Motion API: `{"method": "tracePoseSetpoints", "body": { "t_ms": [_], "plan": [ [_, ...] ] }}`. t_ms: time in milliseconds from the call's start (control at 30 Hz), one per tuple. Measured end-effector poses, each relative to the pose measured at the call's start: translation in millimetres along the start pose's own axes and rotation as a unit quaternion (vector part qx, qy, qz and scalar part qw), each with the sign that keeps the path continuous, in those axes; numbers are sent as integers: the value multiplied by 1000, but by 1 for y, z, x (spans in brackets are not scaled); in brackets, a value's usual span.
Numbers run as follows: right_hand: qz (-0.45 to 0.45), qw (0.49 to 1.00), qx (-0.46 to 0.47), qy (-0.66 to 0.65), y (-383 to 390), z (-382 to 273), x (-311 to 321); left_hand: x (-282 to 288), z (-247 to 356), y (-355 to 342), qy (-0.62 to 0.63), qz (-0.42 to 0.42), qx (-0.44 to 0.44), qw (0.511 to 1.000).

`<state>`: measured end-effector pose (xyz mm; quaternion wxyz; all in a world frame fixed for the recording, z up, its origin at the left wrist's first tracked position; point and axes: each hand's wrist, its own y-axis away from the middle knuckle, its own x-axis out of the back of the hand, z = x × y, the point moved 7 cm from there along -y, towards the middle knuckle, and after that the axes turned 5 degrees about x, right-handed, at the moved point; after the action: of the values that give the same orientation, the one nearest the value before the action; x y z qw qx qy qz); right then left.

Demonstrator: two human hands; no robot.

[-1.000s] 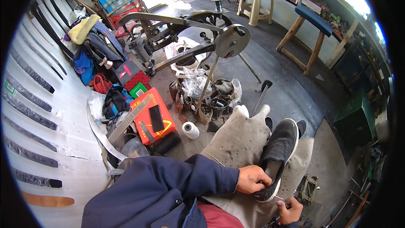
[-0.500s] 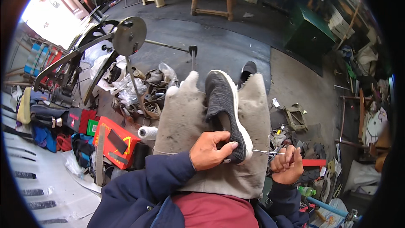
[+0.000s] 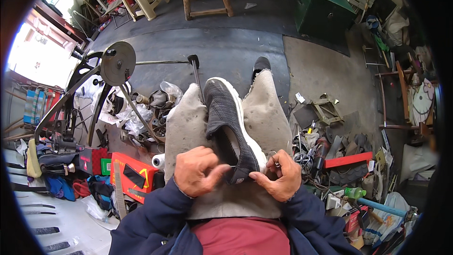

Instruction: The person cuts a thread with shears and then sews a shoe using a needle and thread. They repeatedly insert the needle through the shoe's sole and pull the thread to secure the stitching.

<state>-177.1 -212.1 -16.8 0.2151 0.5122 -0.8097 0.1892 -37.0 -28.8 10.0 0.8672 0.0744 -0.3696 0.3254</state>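
Observation:
A dark grey knit slip-on shoe (image 3: pixel 222 104) with a white sole lies on the beige cloth (image 3: pixel 184 132) over my lap, toe pointing away and heel toward me. My left hand (image 3: pixel 199 172) is closed in a fist left of the heel; a short, thin, light strand, apparently thread (image 3: pixel 231 166), runs from it to the shoe's opening. On the other side my right hand (image 3: pixel 281 174) has its fingers curled beside the white heel, its thumb tip against the shoe's back. A thin loop shows by its index finger; whatever else the fingers grip is hidden.
A black hand-cranked machine with a round wheel (image 3: pixel 118 63) stands at the left. Nearby are a red box (image 3: pixel 127 174) and a white spool (image 3: pixel 159 161). Tools and scraps surround a red bar (image 3: pixel 347 160) at the right. A green metal chest (image 3: pixel 323 12) stands farther back.
My left hand has let go of the shoe's heel and moved left. My right hand has come in from the right to the heel, and the stretched white thread there no longer shows. The view has shifted.

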Motion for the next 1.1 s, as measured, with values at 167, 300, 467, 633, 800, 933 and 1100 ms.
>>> {"method": "tracePoseSetpoints", "body": {
  "t_ms": [167,300,467,633,800,933,1100],
  "plan": [
    [24,1000,1,-3,3,3,0,63,-35,4,-110,211,26,971],
    [33,999,9,-27,4,5,1,89,-87,21,252,280,284,882],
    [-8,991,-77,-110,7,15,2,31,-2,18,457,58,126,879],
    [-74,981,13,-177,11,-10,19,-27,66,-5,2,-1,-81,997],
    [-115,984,13,-135,10,-19,24,-34,56,-9,80,40,-83,993],
    [-73,996,-14,-53,3,-9,31,-37,47,-9,114,50,-43,991],
    [-104,994,-11,-17,4,-2,32,-34,51,-13,109,69,-46,991]
  ]
}}
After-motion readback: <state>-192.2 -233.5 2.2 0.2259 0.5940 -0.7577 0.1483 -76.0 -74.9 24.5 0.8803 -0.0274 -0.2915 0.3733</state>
